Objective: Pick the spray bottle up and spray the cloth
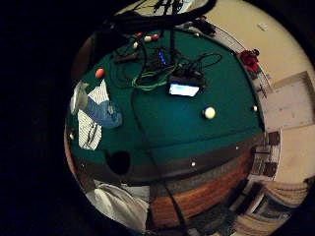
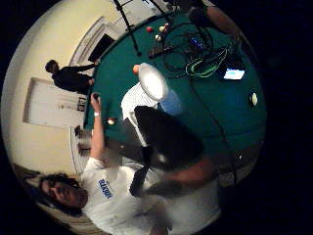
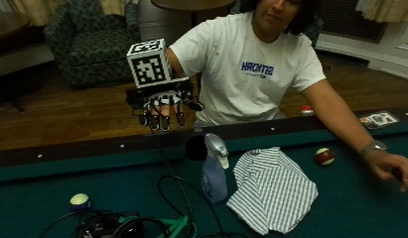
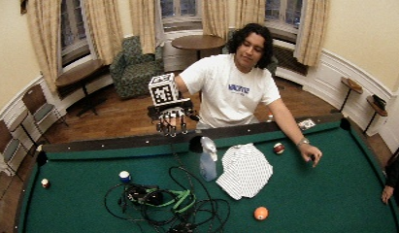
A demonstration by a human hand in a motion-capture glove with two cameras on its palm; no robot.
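Note:
A blue spray bottle [image 3: 215, 173] with a white trigger head stands upright on the green felt of a pool table [image 3: 58, 183]. Right beside it lies a white cloth with thin dark stripes [image 3: 273, 188], spread flat. My gloved right hand [image 3: 163, 106] hangs in the air above the near rail, behind and to the left of the bottle, fingers pointing down and relaxed, holding nothing. The little finger side palm view shows the bottle [image 1: 101, 109] on the cloth's [image 1: 90, 130] edge from above. In the thumb side palm view the bottle [image 2: 159, 90] shows beside the cloth [image 2: 133, 100].
The person's bare left hand [image 3: 395, 168] rests on the felt at the right. A red-and-white ball [image 3: 324, 156] lies near the cloth, a white ball [image 3: 79, 200] at the left. A tangle of cables [image 3: 137, 225] covers the front. An orange ball [image 4: 260, 213] sits further out.

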